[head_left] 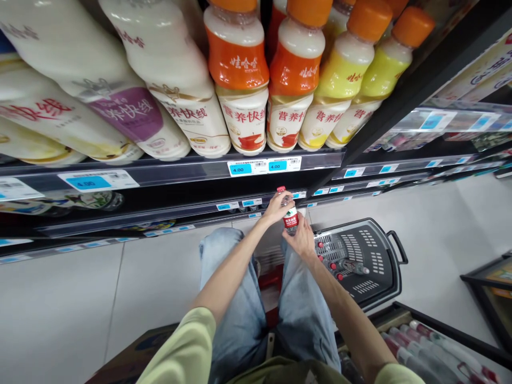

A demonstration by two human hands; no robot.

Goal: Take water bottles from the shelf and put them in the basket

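Observation:
Between my two hands is a clear water bottle point(290, 220) with a red cap and a red label. My left hand point(277, 207) is closed around its upper part, just below the cap. Lower down, my right hand point(301, 238) grips the bottle near its base. The bottle is held above my knees, in front of the lower shelves. To the right of my right hand stands a dark shopping basket point(394, 277) on the floor. Several red-capped bottles point(352, 265) lie or stand inside it.
A shelf of large drink bottles point(244, 106) with orange caps runs across the top, price tags point(248, 167) along its edge. Lower shelves sit beneath it. At the bottom right is a box of bottles point(432, 346). A black-framed stand point(492, 298) is at the right edge.

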